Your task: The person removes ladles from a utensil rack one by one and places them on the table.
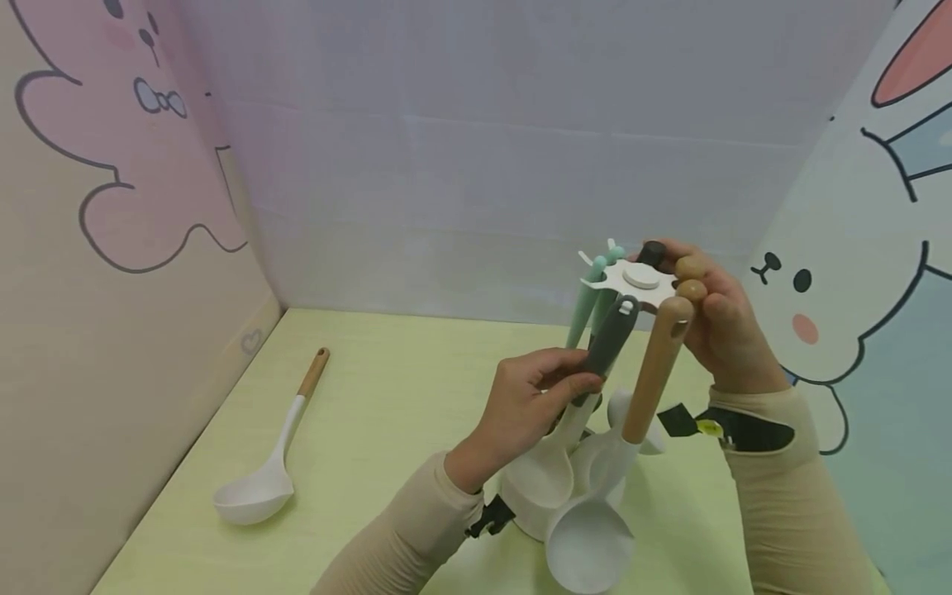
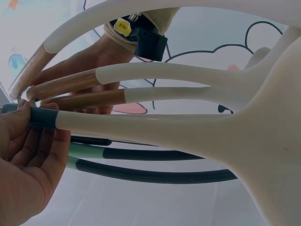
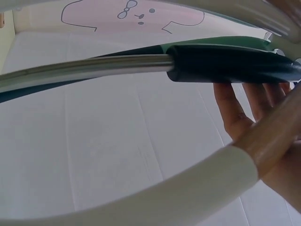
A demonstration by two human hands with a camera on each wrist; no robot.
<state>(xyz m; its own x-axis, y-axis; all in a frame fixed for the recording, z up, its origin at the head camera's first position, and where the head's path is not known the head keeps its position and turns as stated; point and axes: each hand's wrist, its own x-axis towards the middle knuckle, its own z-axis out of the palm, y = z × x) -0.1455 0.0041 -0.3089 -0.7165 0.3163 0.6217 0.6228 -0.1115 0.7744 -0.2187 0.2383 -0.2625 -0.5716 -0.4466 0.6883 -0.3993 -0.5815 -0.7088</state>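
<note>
A white utensil rack (image 1: 641,276) stands on the table, with several kitchen utensils hanging around its top. My left hand (image 1: 531,405) pinches the dark grey handle of a cream spoon (image 2: 141,125) just below the rack's top. My right hand (image 1: 725,322) curls around the wooden handle ends (image 1: 691,289) at the right side. In the right wrist view, its fingertips touch a black handle (image 3: 230,63) with a metal shaft. A wooden-handled ladle (image 1: 591,545) hangs at the front, between my hands. Two mint-green handles (image 1: 583,310) hang at the back left.
Another white ladle (image 1: 256,492) with a wooden handle lies on the yellow-green table (image 1: 387,397), left of the rack. A pale cloth wall (image 1: 446,182) closes the back. Side panels with cartoon drawings (image 1: 799,281) stand left and right.
</note>
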